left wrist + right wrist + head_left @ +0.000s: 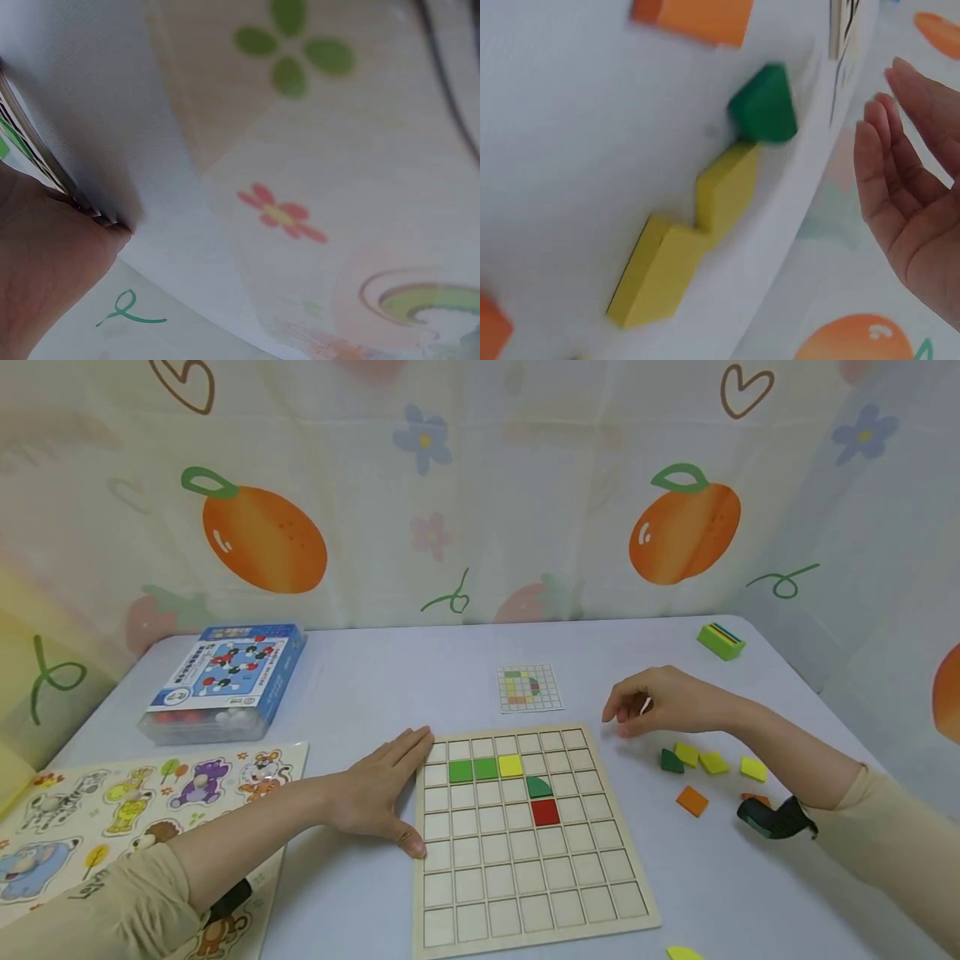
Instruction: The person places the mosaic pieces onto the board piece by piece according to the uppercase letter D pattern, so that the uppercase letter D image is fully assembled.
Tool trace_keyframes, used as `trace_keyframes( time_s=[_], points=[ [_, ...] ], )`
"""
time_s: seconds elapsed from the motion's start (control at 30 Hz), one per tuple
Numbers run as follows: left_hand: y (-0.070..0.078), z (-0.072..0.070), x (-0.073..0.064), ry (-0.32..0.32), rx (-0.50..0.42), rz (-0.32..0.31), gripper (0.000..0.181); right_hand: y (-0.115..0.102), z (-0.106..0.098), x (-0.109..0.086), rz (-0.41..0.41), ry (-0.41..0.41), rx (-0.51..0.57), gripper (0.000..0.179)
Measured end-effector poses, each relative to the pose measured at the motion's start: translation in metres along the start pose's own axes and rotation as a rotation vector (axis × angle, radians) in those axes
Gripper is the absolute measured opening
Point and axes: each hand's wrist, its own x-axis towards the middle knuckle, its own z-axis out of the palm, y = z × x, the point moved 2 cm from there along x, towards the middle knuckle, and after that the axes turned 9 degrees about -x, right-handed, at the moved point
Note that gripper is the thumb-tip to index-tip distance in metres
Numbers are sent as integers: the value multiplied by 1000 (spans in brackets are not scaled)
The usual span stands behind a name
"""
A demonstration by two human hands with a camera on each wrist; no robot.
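A wooden grid board point(536, 852) lies on the table. Two green squares point(473, 769) and a yellow square point(510, 766) sit in one row of its cells. Lower right of them are a green quarter-round piece point(537, 787) and a red square point(545, 812). My left hand point(375, 793) rests along the board's left edge, fingers extended and thumb at the rim. Beyond the board's upper right corner, my right hand point(663, 702) hovers with bent fingers point(874, 161) and nothing between them. Near it are a dark green piece point(769, 105), yellow pieces point(731, 184) and an orange square point(692, 802).
A small pattern card point(529, 687) lies behind the board. At the back right stands a stack of coloured blocks point(722, 642). On the left are a boxed molecule kit point(225, 681) and an animal puzzle board point(97, 785). A yellow piece point(684, 953) shows at the front edge of view.
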Motion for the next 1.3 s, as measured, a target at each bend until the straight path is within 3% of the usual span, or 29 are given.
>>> trace_keyframes(
  time_s=[0.33,0.6,0.93,1.3],
  points=[
    [1,0,-1,-2,-3,12,134,34,-6,-9,13,-172,79,20],
    [1,0,-1,0,2,10,135,41,-1,-14,52,-356,148,39],
    [1,-1,-1,-3,2,9,135,41,6,-13,11,-385,123,38],
    [1,0,-1,-1,-7,10,135,40,10,-12,1,-339,109,27]
  ],
)
